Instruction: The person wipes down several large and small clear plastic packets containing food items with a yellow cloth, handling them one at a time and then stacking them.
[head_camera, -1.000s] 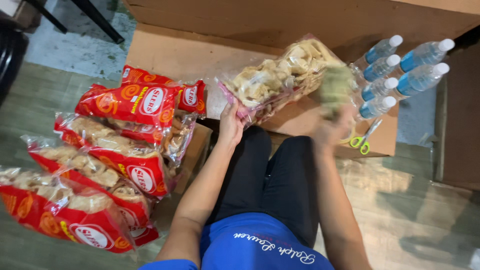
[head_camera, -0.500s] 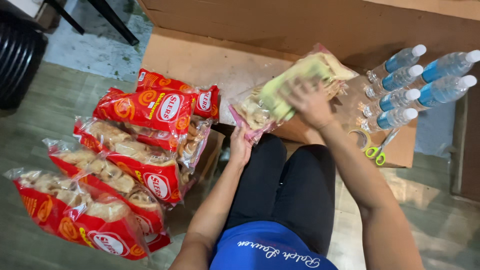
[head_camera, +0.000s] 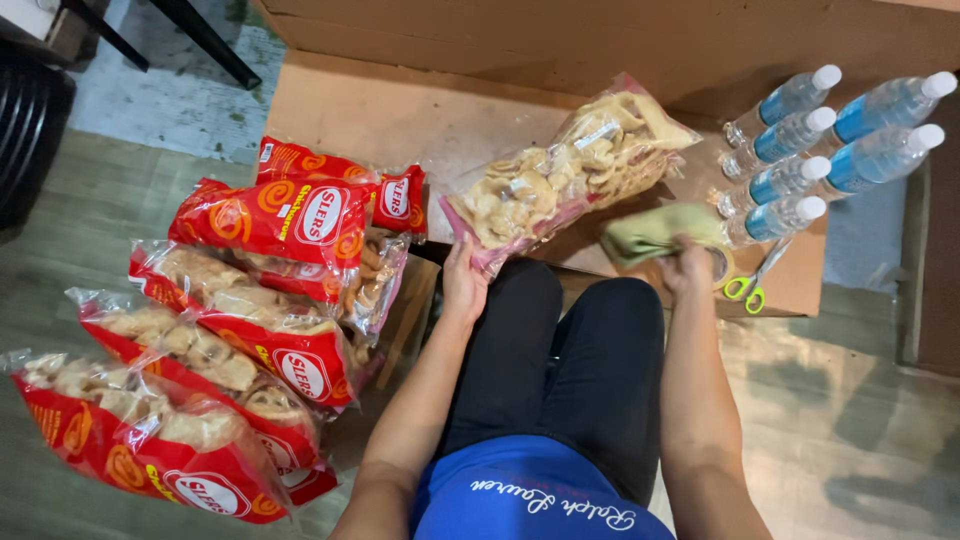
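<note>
Left hand (head_camera: 462, 285) grips the clear snack bag's (head_camera: 565, 170) near end; right hand (head_camera: 688, 265) closed on green cloth (head_camera: 655, 228), fingers mostly hidden. Scissors (head_camera: 752, 282) half-covered.

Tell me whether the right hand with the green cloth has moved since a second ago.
Yes. The right hand with the green cloth came down off the clear snack bag, nearer the scissors.

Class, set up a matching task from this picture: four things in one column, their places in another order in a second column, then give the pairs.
1. clear snack bag
2. green cloth
3. scissors
4. water bottles

a. far right of the cardboard
b. held by the left hand
c. under the right hand
d. just right of the right hand

Pairs: 1-b, 2-c, 3-d, 4-a
</note>
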